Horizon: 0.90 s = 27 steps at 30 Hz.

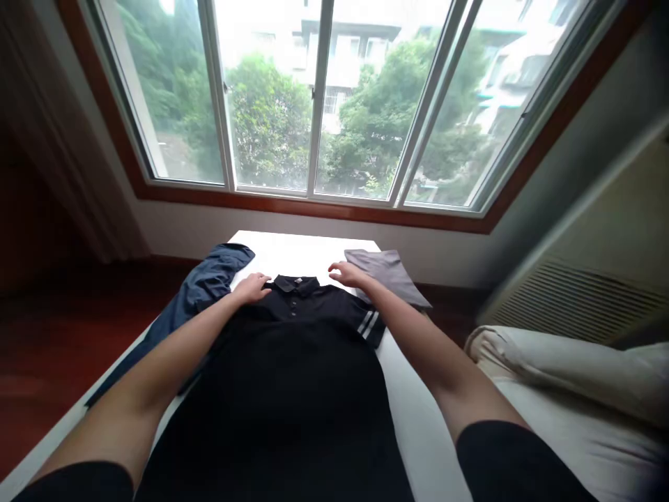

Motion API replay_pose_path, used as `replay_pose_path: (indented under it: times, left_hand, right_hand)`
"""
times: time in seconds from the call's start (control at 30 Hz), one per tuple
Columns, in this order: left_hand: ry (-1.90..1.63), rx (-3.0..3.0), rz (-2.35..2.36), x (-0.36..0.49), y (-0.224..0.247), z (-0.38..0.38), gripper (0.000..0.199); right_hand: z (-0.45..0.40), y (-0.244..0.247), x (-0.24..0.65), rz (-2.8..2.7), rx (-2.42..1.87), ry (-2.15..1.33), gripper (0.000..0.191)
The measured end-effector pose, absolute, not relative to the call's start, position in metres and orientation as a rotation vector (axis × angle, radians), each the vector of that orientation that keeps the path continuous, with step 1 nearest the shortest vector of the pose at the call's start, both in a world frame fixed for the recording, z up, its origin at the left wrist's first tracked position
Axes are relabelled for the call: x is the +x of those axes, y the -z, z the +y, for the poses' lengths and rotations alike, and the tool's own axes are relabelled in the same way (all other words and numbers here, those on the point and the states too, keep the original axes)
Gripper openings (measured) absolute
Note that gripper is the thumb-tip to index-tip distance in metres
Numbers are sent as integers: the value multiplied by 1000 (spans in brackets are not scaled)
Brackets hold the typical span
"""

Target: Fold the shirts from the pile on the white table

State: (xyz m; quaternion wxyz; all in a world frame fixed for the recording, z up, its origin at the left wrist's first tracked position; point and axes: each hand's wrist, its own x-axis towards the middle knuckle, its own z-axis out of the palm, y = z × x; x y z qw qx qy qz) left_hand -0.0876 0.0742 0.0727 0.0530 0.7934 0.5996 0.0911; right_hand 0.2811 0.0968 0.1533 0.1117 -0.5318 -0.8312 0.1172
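Observation:
A black polo shirt (303, 307) lies spread face up on the white table, its buttoned collar pointing toward the window. White stripes cross the sleeve on the right. My left hand (252, 288) rests at the shirt's left shoulder, thumb and fingers apart; whether it presses on the cloth I cannot tell. Just beyond the right shoulder, my right hand (348, 274) hovers over the tabletop with fingers slightly curled and apart, holding nothing. The lower part of the shirt runs toward me and merges with dark cloth at the bottom of the view.
Dark blue clothing (209, 279) drapes along the left side of the white table (308, 245). A folded grey garment (389, 275) lies at the far right corner. To the right stands a pale cushioned sofa (575, 390). A wide window (313, 104) fills the wall ahead.

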Motion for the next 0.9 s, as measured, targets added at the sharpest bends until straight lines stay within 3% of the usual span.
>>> replay_pose_path:
  times: [0.13, 0.4, 0.57, 0.9]
  left_hand:
    - [-252, 2385, 1811, -60, -41, 90, 64]
    - [-219, 2351, 1886, -33, 12, 66, 68]
    - [-200, 2316, 1892, -38, 16, 67, 80]
    - [-306, 2311, 1809, -59, 14, 123, 73]
  right_hand:
    - [101, -106, 237, -2515, -1568, -309, 45]
    - [78, -26, 207, -2478, -1734, -372, 59]
    - [86, -21, 209, -2483, -1768, -445, 61]
    - [139, -10, 199, -2451, -1636, -478, 66]
